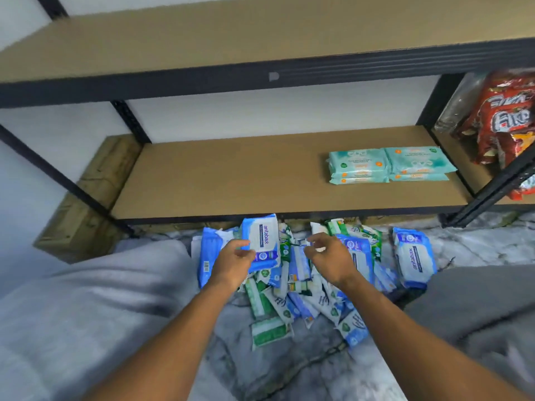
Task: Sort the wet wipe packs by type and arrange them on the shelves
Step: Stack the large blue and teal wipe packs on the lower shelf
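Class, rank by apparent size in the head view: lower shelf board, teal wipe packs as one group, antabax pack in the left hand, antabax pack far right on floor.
1. lower shelf board
2. teal wipe packs
3. held antabax pack and floor antabax pack: alike, left unranked.

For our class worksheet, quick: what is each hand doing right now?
Left hand: holds a blue antabax pack.
Right hand: fingers curled over the pile; whether it grips anything cannot be told.
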Tool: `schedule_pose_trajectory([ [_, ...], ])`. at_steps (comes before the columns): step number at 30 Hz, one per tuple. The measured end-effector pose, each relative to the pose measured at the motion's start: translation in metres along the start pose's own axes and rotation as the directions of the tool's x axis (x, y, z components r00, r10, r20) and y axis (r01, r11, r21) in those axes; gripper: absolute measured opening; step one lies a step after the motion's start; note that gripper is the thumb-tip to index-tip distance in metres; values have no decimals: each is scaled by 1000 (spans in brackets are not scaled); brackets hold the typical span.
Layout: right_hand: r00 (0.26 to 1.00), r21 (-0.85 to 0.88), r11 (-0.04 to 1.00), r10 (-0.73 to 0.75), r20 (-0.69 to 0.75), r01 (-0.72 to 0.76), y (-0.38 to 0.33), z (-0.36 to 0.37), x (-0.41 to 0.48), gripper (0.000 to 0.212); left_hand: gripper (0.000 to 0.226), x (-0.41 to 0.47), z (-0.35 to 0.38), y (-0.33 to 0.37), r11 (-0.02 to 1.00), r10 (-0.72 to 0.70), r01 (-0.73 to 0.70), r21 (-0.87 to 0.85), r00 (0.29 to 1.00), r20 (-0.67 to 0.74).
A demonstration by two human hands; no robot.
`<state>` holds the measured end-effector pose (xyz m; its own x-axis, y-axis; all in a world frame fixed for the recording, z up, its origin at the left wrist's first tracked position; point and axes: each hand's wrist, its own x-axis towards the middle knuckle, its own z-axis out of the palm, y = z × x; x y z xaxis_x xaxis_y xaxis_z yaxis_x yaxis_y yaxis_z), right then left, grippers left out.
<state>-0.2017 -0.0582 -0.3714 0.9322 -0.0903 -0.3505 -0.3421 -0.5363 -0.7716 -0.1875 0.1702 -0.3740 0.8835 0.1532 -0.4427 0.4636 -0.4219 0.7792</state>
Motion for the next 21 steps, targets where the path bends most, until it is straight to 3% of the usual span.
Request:
schedule_pose_trajectory([
  [9, 988, 6, 1000, 8, 152, -9, -10, 50, -2, 24, 16, -20, -21, -52, 997, -74, 70, -37, 991, -107],
  [18, 972, 21, 999, 31, 234, -37, -20, 108, 32, 14, 14, 18, -35, -90, 992, -123, 122, -17, 983, -134],
  [21, 985, -38, 999, 36, 169, -29, -23, 122, 58, 17, 15, 42, -31, -96, 988, -154, 153, -17, 983, -98],
])
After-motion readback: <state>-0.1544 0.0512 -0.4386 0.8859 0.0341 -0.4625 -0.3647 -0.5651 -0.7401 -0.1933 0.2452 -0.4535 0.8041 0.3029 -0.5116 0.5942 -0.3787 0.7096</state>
